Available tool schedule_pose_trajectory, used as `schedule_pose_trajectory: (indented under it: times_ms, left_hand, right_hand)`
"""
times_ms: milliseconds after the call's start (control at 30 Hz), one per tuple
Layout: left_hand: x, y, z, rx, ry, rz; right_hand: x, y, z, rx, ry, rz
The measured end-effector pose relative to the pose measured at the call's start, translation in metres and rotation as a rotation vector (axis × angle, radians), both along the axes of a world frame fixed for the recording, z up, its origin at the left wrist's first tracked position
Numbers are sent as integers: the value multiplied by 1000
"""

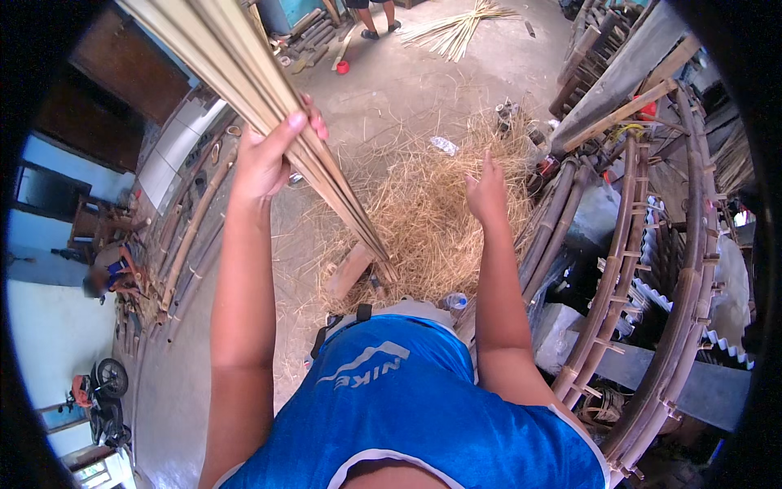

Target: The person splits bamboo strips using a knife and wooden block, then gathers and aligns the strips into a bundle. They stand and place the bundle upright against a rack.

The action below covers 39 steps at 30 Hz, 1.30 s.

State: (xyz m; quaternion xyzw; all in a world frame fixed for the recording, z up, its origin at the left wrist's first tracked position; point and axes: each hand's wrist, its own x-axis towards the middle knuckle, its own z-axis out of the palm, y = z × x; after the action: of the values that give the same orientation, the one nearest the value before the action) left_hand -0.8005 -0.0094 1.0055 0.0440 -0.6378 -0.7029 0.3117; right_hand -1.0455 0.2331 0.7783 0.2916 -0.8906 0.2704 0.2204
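My left hand (pixel 275 151) is wrapped round a bundle of long, thin bamboo strips (pixel 330 183). The bundle slants from the upper left down to its narrow lower end, close in front of my body. My right hand (pixel 489 194) is held out on the right with its fingers stretched and nothing in it, over a heap of straw-coloured shavings (pixel 432 204). By the lower end of the strips lies a piece of wood (pixel 349 271). A crumpled clear wrapper (pixel 444 145) rests on the shavings between my hands.
Bamboo ladder-like frames (pixel 621 236) and stacked poles crowd the right. More poles (pixel 191 236) lie along the left. Loose strips (pixel 460 28), a red container (pixel 342 67) and a standing person's legs (pixel 381 16) are ahead. Another person (pixel 120 273) is low at left, near a motorcycle (pixel 102 399).
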Motion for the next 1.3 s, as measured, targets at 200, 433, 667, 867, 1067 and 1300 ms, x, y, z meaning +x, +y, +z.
schedule_pose_trajectory:
  times_ms: [200,433,667,867,1067,1300]
  left_hand:
    - [-29,2,2,-227,-256,452]
    - [-50,0,-2,-161,-185,86]
    - [-72,9,-11,-143,-61,-113]
    - [-77,13,-15,-166,-78,-165]
    - [-77,6,-24,-120,-81,-131]
    - [-77,8,-25,-94,-88,-113]
  right_hand:
    - [52,-6,-11,8,-826,413]
    - [55,-56,108,-488,-738,602]
    - [46,-82,254,-734,-513,826]
    - [45,-101,314,-631,-215,854]
    - [29,-96,347,-569,-225,715]
    - [42,-111,394,-566,245,766]
